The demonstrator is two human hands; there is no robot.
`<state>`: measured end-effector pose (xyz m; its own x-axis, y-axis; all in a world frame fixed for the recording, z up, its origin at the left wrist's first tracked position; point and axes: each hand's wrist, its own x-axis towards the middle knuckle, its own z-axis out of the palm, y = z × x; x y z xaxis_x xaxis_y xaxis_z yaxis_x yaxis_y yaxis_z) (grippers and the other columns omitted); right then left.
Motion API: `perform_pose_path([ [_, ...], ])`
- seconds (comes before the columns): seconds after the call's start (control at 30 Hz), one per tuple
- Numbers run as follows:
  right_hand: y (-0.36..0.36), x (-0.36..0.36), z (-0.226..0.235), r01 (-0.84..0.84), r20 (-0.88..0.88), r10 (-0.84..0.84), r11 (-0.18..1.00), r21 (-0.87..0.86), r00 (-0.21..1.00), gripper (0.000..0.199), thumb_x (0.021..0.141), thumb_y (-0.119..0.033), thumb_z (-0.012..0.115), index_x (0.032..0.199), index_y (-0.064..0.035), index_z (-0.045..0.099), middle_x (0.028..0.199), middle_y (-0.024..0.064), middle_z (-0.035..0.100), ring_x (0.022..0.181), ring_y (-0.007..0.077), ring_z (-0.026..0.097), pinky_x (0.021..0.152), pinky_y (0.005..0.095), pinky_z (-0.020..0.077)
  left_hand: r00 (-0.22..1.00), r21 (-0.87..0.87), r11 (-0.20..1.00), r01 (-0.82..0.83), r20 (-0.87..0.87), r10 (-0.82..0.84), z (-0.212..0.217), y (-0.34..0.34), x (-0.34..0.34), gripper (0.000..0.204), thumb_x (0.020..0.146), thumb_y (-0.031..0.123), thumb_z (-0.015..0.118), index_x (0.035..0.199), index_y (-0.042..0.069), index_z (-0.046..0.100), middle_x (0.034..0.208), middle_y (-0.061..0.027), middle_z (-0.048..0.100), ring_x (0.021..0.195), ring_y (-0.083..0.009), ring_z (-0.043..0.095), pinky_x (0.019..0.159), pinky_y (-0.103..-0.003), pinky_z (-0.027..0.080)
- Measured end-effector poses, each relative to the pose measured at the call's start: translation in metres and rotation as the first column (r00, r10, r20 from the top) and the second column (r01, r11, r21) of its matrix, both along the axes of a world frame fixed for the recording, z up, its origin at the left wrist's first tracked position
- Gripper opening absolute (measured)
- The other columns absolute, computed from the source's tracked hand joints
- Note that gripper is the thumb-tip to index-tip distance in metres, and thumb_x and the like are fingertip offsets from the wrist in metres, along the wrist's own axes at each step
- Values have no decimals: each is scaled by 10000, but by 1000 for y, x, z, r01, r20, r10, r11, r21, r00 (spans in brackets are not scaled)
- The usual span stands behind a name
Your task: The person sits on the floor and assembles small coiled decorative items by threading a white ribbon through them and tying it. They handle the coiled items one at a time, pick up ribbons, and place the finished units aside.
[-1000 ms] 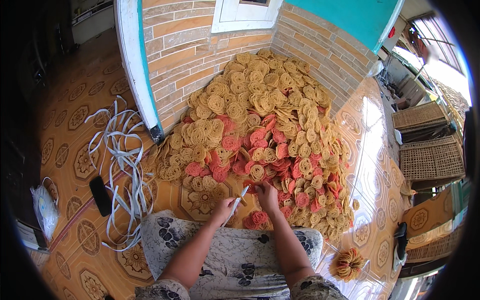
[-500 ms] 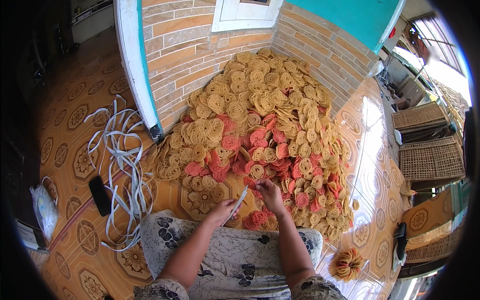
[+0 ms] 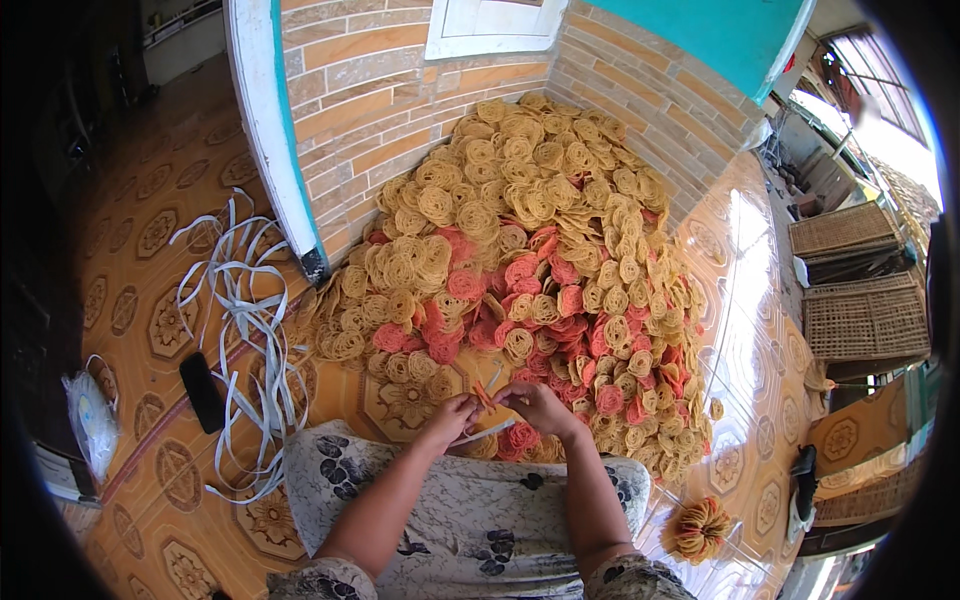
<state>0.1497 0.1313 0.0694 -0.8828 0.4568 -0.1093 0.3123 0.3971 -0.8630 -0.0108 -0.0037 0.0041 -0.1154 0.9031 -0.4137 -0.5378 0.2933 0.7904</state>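
Observation:
My left hand [image 3: 452, 420] and my right hand [image 3: 543, 408] meet over my lap, fingers closed. Between their fingertips, a few thin orange-red coiled crackers [image 3: 484, 395] show edge-on. A flat white plastic strip [image 3: 487, 433] runs below the hands, and a pale tip sticks up just beyond the crackers. Whether the strip passes through them, I cannot make out. In front spreads a big heap of round, lacy coiled crackers [image 3: 520, 160], mostly yellow. Red crackers [image 3: 565, 330] lie among them in the middle and on the near side.
Loose white strips [image 3: 250, 320] lie tangled on the patterned tile floor at left, beside a black phone [image 3: 202, 392] and a plastic bag [image 3: 92, 415]. A ring-shaped cracker bundle [image 3: 697, 530] sits at lower right. Brick-patterned walls [image 3: 350, 85] back the heap. Woven baskets [image 3: 865, 315] stand far right.
My right hand has come down and closer to my left, bringing the red cracker to the strip. The left hand has shifted slightly right, and the strip now lies lower and flatter.

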Motion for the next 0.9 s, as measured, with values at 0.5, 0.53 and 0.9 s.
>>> perform_pose_path([
  [0.5,4,-8,-8,543,-167,-549,836,-83,819,159,906,-133,664,943,21,645,779,68,692,708,98,619,644,258,472,823,76,996,43,-569,8,-8,5,9,313,1025,245,479,941,-8,644,663,0,518,618,-89,475,592,-264,414],
  [0.53,2,-9,-4,532,-165,-545,838,-122,822,166,916,-131,658,929,34,637,779,70,695,701,76,613,618,239,467,826,75,996,43,-563,7,-9,5,9,312,1025,241,477,940,-9,645,664,0,518,617,-89,474,590,-263,412],
  [0.9,-6,-10,15,276,-159,-254,951,136,954,153,900,-124,663,961,16,672,905,106,718,837,136,658,761,302,507,900,93,996,-10,-433,50,-6,5,11,265,1033,196,458,916,9,604,673,29,469,612,-73,416,582,-245,383],
])
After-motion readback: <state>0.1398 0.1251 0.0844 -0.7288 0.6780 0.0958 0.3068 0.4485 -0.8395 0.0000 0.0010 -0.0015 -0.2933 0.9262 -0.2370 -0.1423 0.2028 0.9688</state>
